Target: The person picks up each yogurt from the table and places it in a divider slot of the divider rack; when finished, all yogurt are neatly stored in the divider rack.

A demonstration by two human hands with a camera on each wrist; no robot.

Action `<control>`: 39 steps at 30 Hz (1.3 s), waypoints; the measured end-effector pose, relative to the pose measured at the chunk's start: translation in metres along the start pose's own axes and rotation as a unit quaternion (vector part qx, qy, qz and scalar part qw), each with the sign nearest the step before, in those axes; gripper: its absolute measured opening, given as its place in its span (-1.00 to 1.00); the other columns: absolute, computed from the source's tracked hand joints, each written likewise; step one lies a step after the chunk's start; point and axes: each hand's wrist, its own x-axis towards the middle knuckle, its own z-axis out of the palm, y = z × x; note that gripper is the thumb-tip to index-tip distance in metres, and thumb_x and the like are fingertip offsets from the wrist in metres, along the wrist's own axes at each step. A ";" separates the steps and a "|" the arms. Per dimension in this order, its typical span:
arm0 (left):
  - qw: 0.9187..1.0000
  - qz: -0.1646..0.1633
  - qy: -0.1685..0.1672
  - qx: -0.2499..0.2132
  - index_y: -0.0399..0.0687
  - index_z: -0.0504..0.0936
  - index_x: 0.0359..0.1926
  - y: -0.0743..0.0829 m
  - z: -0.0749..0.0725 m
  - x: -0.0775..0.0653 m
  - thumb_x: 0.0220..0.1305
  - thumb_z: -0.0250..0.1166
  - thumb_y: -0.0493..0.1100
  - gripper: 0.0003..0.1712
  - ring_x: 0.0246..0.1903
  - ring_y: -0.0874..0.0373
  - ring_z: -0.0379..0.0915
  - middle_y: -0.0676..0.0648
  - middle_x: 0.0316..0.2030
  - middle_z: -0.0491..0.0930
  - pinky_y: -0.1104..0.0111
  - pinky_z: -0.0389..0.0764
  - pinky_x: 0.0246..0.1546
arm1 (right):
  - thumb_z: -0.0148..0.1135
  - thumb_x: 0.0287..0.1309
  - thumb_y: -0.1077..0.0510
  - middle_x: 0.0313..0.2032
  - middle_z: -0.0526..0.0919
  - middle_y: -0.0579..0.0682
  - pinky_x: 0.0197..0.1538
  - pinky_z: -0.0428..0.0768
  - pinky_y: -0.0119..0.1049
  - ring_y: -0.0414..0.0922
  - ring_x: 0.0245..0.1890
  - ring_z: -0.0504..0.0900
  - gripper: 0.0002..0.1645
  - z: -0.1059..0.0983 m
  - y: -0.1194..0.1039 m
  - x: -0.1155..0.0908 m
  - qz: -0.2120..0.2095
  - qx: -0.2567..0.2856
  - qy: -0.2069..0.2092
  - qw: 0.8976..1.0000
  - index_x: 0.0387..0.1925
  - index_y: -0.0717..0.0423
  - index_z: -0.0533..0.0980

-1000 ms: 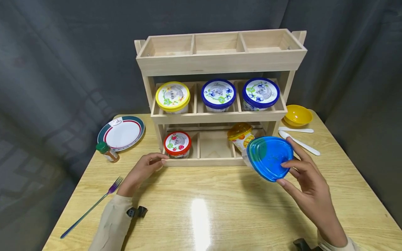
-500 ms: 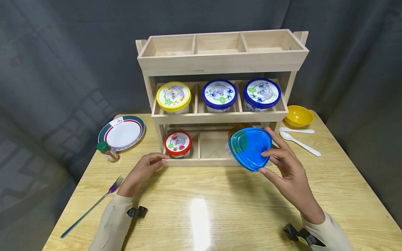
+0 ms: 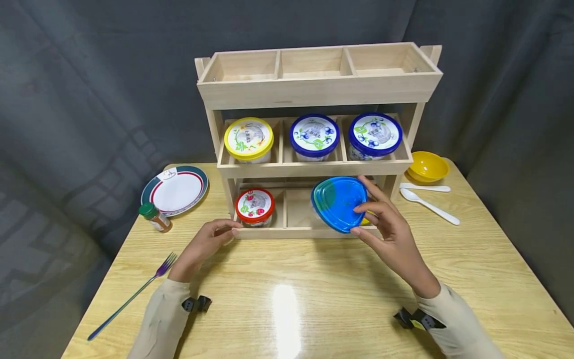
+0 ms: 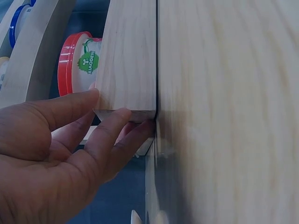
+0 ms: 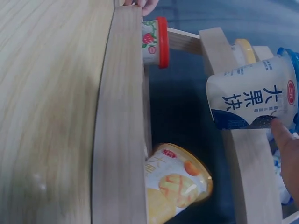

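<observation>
My right hand (image 3: pixel 387 224) pinches a blue-lidded yogurt cup (image 3: pixel 339 204) by its lid's edge, before the rack's bottom tier. In the right wrist view the cup's white side (image 5: pixel 252 95) with blue print faces the camera. Behind it, a yellow mango cup (image 5: pixel 177 179) leans in the bottom tier's right compartment, mostly hidden in the head view. My left hand (image 3: pixel 211 242) grips the front left corner of the wooden rack (image 3: pixel 296 233), thumb and fingers around the board end (image 4: pixel 126 115). Close by stands a red-lidded strawberry cup (image 3: pixel 254 207) in the bottom left compartment.
The middle tier holds a yellow-lidded tub (image 3: pixel 248 139) and two blue-lidded tubs (image 3: pixel 315 137). At left lie a plate (image 3: pixel 175 190), a green-capped spice jar (image 3: pixel 155 217) and a fork (image 3: pixel 132 297). At right are a yellow bowl (image 3: pixel 428 167), a white spoon (image 3: pixel 429 206) and a white knife (image 3: pixel 425 187).
My right hand has carried the blue-lidded cup leftward and slightly up, from the rack's right end toward its middle compartment, covering the mango cup. My left hand has stayed at the corner.
</observation>
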 end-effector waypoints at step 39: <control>1.000 -0.003 0.005 0.010 -0.41 0.67 0.23 0.000 0.001 0.000 0.64 0.22 -0.30 -0.68 0.33 -0.18 0.46 -0.40 0.40 0.49 0.44 0.53 0.15 | 0.38 0.43 0.38 0.66 0.19 0.15 0.25 0.54 -0.52 0.26 0.56 0.31 -0.69 0.032 0.063 0.021 0.122 -0.078 -0.035 0.989 0.15 0.25 0.61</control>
